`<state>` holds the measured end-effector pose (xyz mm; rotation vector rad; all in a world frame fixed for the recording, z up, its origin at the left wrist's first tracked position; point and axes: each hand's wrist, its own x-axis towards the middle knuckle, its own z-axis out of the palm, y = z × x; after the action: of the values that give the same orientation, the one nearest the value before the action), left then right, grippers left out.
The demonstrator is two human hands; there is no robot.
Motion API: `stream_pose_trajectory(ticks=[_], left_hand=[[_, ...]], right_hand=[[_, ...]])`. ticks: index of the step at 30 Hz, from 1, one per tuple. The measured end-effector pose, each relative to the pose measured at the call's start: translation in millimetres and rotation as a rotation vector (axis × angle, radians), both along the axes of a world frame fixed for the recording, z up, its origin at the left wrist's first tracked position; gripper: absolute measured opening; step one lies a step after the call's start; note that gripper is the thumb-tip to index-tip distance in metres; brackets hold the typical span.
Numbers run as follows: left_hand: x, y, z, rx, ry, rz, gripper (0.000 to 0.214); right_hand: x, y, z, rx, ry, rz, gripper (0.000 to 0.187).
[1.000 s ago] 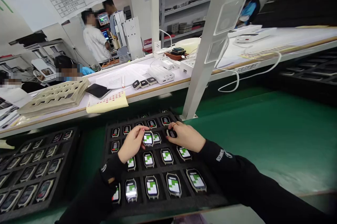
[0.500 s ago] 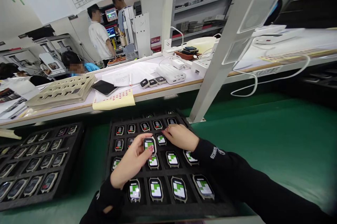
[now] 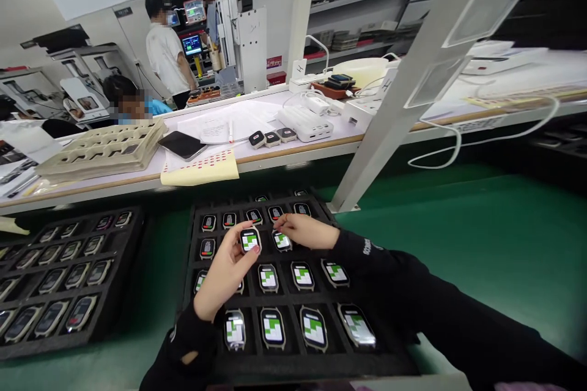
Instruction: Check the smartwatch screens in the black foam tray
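Observation:
My left hand (image 3: 224, 271) is closed around a square smartwatch case (image 3: 250, 241) without a strap, held above the black foam tray (image 3: 302, 365) with its green-and-white screen facing me. The fingertips of my right hand (image 3: 308, 231) pinch the top edge of another smartwatch (image 3: 282, 241) at its slot in the second row; whether it is lifted clear I cannot tell. Nearer rows hold watches with the same green-and-white pattern, such as one smartwatch (image 3: 302, 275) below my right hand. Along the farther row, a smartwatch (image 3: 208, 223) shows a dark screen with a red-green strip.
A second foam tray (image 3: 103, 317) of watches lies at left on the green bench (image 3: 504, 244). A slanted metal post (image 3: 380, 128) rises behind the right of my tray. The shelf above carries a phone (image 3: 182, 145), a white charger block (image 3: 306, 124) and moulded trays (image 3: 101, 155). Other people are beyond.
My left hand has moved slightly up and left with its smartwatch. My right fingertips have come onto the top edge of the second-row smartwatch. The camera view has shifted a little.

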<state>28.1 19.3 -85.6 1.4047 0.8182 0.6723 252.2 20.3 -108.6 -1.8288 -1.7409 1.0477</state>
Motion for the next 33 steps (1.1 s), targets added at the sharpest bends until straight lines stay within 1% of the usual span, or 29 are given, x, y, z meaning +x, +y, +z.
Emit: stream_pose_trajectory(ticks=[2, 3, 5, 7, 8, 9, 12, 17, 21, 26, 33], left_hand=[[-3, 0, -1.3, 0.020, -0.002, -0.002, 0.052], [-4, 0, -1.6, 0.031, 0.005, -0.002, 0.053], [-5, -1, -1.5, 0.060, 0.023, 0.008, 0.053], [-6, -1, -0.6, 0.098, 0.023, 0.035, 0.050], [-6, -1, -0.1, 0.110, 0.020, 0.048, 0.050], [-6, -1, 0.4, 0.114, 0.015, 0.060, 0.051], [-6, 0, 1.4, 0.100, -0.027, 0.103, 0.054], [-9, 1, 3.3, 0.108, 0.000, 0.195, 0.043], [-9, -1, 7.1, 0.105, -0.033, 0.166, 0.042], [-8, -2, 8.8, 0.076, -0.024, 0.116, 0.048], [-8, 2, 1.8, 0.103, 0.030, 0.152, 0.050]], right_hand=[[-2, -3, 7.3, -0.047, 0.117, 0.004, 0.021], [-5, -6, 11.7, -0.058, 0.213, -0.005, 0.023], [-11, -11, 20.6, -0.049, 0.471, -0.047, 0.024], [-18, -15, 27.3, -0.029, 0.739, -0.081, 0.030], [-21, -17, 29.1, -0.025, 0.832, -0.079, 0.036], [-25, -18, 29.6, -0.018, 0.879, -0.063, 0.042], [-36, -18, 24.5, 0.020, 0.906, -0.044, 0.052], [-47, -17, 11.9, 0.074, 0.926, -0.162, 0.047], [-47, -19, 10.5, 0.130, 0.940, -0.156, 0.050], [-46, -19, 9.4, 0.156, 0.883, -0.111, 0.059], [-47, -17, 4.6, 0.134, 0.809, -0.148, 0.057]])
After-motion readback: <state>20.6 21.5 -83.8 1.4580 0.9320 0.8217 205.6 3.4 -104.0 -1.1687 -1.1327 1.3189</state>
